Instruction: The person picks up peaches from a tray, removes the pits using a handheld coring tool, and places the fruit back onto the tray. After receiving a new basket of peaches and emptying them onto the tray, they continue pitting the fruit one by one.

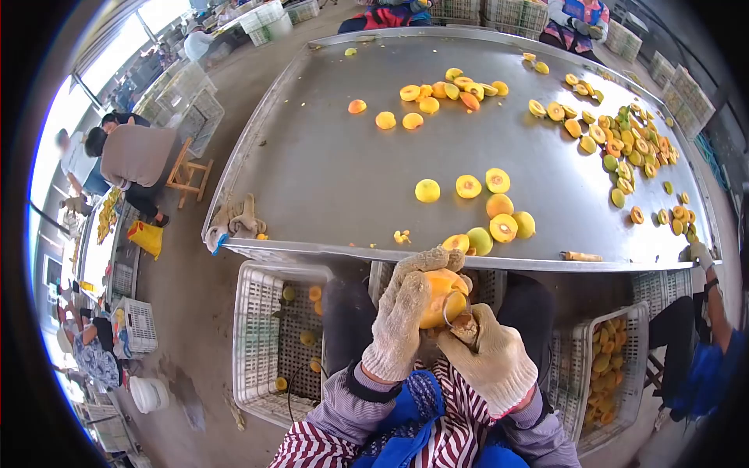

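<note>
Between the knees (347,312), near the table edge (343,253), left hand (399,324) holds fruit (438,303).

1. The left hand (400,326) covers part of the orange fruit (438,303).
2. Much of the tool (466,327) is hidden within the right hand (495,363).
3. Both mostly hide the pale crate (380,278) behind them.
4. The top edge crops the person in red and blue (388,17).
5. Dark lens border swallows part of the blue-clad co-worker (704,378).
</note>
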`<action>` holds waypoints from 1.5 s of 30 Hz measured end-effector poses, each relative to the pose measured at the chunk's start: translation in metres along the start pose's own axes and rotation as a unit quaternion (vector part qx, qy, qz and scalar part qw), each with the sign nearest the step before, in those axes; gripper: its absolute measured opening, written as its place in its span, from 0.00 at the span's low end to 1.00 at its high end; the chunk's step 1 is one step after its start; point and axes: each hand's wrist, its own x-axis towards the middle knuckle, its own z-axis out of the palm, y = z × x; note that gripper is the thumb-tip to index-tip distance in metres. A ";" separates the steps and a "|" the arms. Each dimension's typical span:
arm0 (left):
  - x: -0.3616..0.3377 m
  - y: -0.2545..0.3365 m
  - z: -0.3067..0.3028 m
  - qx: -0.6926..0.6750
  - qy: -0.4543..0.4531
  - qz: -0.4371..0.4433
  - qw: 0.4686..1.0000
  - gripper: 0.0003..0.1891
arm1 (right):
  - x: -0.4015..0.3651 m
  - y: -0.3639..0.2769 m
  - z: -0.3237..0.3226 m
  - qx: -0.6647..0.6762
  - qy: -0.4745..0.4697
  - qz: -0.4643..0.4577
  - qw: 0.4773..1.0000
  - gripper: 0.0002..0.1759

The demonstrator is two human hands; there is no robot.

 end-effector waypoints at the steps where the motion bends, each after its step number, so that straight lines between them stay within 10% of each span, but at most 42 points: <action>1: -0.002 0.000 0.004 0.003 0.009 0.007 1.000 0.33 | 0.000 0.003 0.002 -0.009 0.012 -0.026 1.000 0.16; 17: 0.002 0.003 0.017 0.204 -0.062 0.134 0.968 0.24 | -0.004 0.015 -0.008 0.144 -0.090 0.107 0.980 0.17; 19: 0.007 0.001 0.015 0.387 -0.065 0.282 0.875 0.23 | -0.002 0.012 -0.016 0.179 -0.132 0.189 0.957 0.15; 28: 0.006 -0.001 0.026 0.511 -0.081 0.384 0.765 0.24 | 0.001 0.015 -0.035 0.360 -0.171 0.264 0.878 0.13; 32: 0.021 0.021 0.037 0.295 -0.121 0.042 0.947 0.18 | 0.003 0.008 -0.033 0.350 -0.182 0.338 0.854 0.15; 37: 0.018 0.010 0.036 0.407 -0.108 0.120 0.899 0.17 | 0.005 0.003 -0.048 0.429 -0.203 0.357 0.805 0.14; 39: 0.021 -0.002 0.029 0.502 -0.128 0.344 0.783 0.20 | 0.002 0.012 -0.050 0.438 -0.230 0.335 0.802 0.15; 44: 0.016 -0.008 0.030 0.471 -0.158 0.341 0.798 0.24 | 0.002 0.009 -0.041 0.413 -0.128 0.300 0.850 0.15; 45: 0.008 -0.011 0.032 0.373 -0.146 0.231 0.887 0.24 | -0.003 0.018 -0.033 0.414 -0.127 0.298 0.851 0.15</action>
